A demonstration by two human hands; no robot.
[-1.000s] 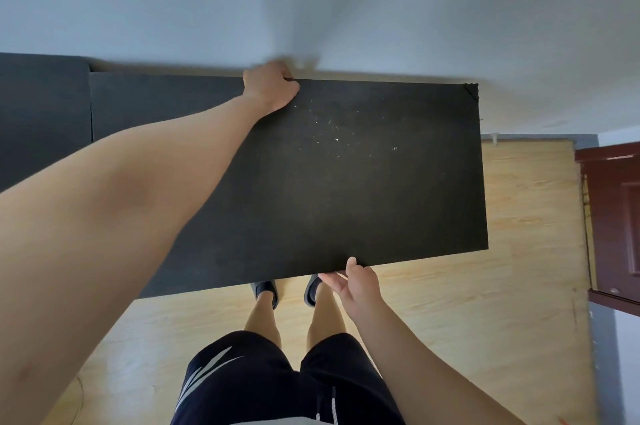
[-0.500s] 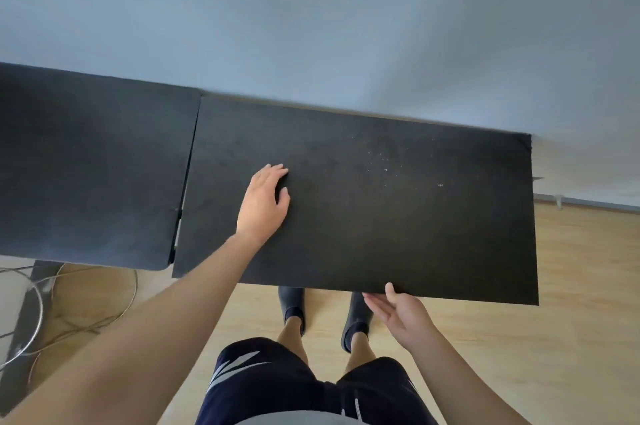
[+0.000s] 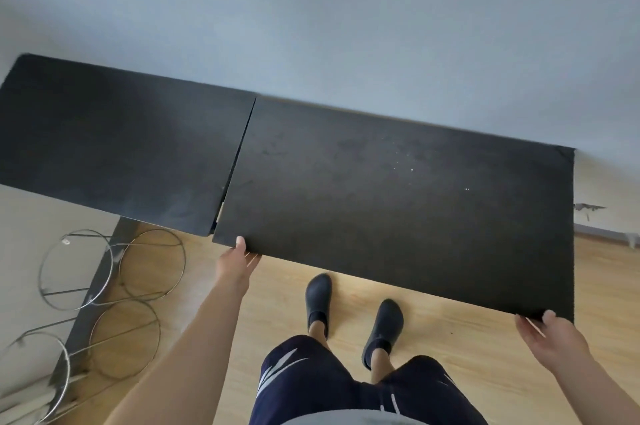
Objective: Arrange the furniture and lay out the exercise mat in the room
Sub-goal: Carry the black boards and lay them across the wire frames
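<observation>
Head view shows the black panel (image 3: pixel 398 203) in the middle and right of the frame, with its far edge along the grey wall (image 3: pixel 346 26) and its near edge above the wooden floor (image 3: pixel 467 338). The left hand (image 3: pixel 235 265) pinches the near-left corner, thumb on top and fingers underneath. The right hand (image 3: pixel 550 338) grips the near-right corner in the same way. What carries the panel from below is hidden. It stays flat from corner to corner, so I judge it stiff and rather heavy; the matte, grainy face should not slip. The two near corners are a good hold, because they stop it from twisting. On its left side a narrow wedge-shaped gap separates it from a second black panel (image 3: pixel 114 144), and the two almost touch at the near end; this edge can knock. Wire rings (image 3: pixel 114 272) lie on the floor at lower left, near the left arm. Open floor is at lower right, so the room to move is toward that side and backward.
</observation>
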